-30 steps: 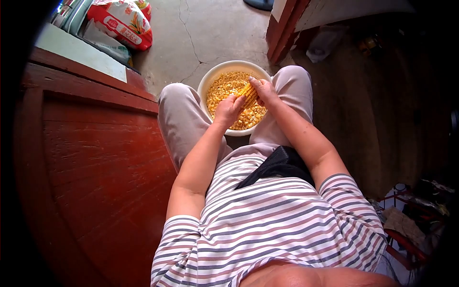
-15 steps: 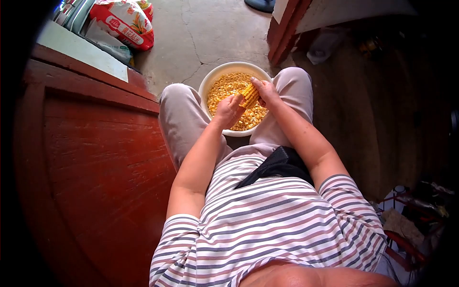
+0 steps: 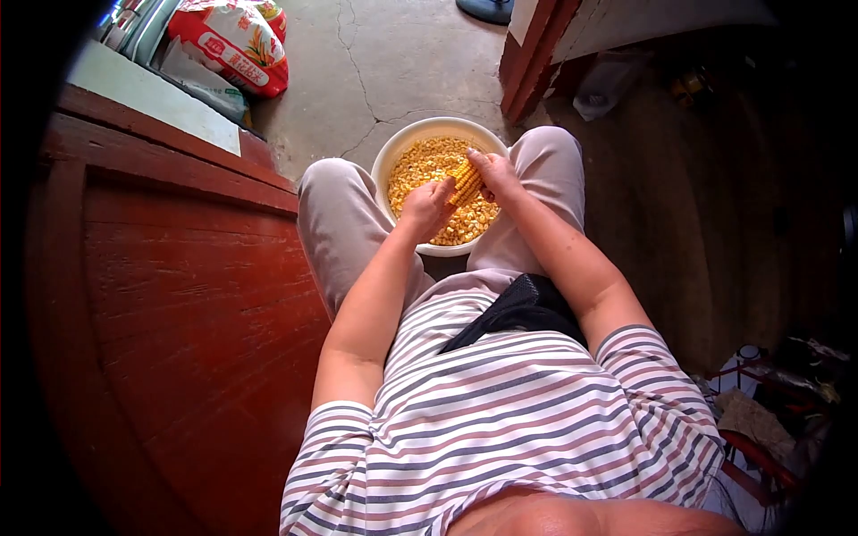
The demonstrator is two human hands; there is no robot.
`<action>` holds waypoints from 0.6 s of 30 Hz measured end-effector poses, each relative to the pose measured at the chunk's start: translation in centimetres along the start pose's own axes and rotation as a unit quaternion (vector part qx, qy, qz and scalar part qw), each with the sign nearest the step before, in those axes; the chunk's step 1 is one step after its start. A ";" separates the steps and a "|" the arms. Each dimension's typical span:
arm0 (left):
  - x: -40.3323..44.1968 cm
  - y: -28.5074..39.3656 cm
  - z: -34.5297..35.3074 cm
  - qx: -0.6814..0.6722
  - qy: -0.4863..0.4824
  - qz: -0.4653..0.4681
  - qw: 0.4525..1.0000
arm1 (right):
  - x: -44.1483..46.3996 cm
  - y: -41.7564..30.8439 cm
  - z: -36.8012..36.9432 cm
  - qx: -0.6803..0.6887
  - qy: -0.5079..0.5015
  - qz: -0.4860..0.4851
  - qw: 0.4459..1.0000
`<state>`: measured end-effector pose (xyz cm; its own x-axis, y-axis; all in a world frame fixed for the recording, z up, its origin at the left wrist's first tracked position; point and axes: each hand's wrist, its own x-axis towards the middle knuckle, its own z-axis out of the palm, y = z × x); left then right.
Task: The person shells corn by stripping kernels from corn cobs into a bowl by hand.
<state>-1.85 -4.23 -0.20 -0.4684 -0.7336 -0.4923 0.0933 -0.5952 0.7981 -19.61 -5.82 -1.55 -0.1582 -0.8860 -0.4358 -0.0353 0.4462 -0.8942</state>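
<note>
Corn cob (image 3: 464,185) at upper center, left hand (image 3: 426,211) and right hand (image 3: 497,177) both clamped on it; one sloppy twist could fling kernels (image 3: 413,171) outta the bowl (image 3: 441,124).

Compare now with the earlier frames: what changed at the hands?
Left hand and right hand shift only slightly, direction unclear; nothing newly grasped or released. Unchanged: both hold the corn cob over the bowl of kernels.
</note>
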 end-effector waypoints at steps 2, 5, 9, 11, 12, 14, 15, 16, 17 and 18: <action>0.1 -0.1 0.3 0.068 0.029 0.006 0.997 | -0.3 -0.4 0.3 -0.012 0.005 0.002 1.000; 0.6 -0.9 0.1 0.075 0.040 0.021 0.996 | -0.3 -0.5 0.5 -0.049 0.013 0.005 0.999; 1.3 -1.8 -0.3 -0.047 0.002 0.029 0.998 | -0.1 -0.4 0.3 0.009 -0.011 0.011 1.000; 1.1 -1.5 -0.2 -0.051 -0.012 0.034 0.998 | -0.1 -0.5 0.2 0.029 -0.021 0.005 0.999; 0.9 -1.3 0.0 -0.071 -0.028 0.043 0.996 | -0.1 -0.6 0.1 0.041 -0.033 -0.002 0.999; 0.7 -1.1 -0.1 -0.091 -0.045 0.053 0.993 | -0.2 -0.8 0.0 0.054 -0.044 -0.011 0.998; 0.6 -1.0 -0.3 -0.027 -0.022 0.055 0.998 | -0.3 -1.0 0.0 0.059 -0.054 -0.015 0.997; 0.6 -0.9 -0.5 0.037 0.002 0.056 0.998 | -0.3 -1.1 0.0 0.065 -0.065 -0.020 0.996; 0.6 -0.7 -0.4 0.038 0.003 0.057 0.998 | -0.3 -1.2 0.1 0.065 -0.066 -0.021 0.995; 0.7 -0.6 -0.3 0.020 0.012 0.053 0.998 | -0.4 -1.2 0.1 0.067 -0.067 -0.018 0.995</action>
<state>-1.97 -4.44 -1.12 -0.4363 -0.7996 -0.4126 0.1053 -0.5008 0.8591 -19.45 -6.03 -0.28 -0.0260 -0.9137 -0.4056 0.0943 0.4017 -0.9109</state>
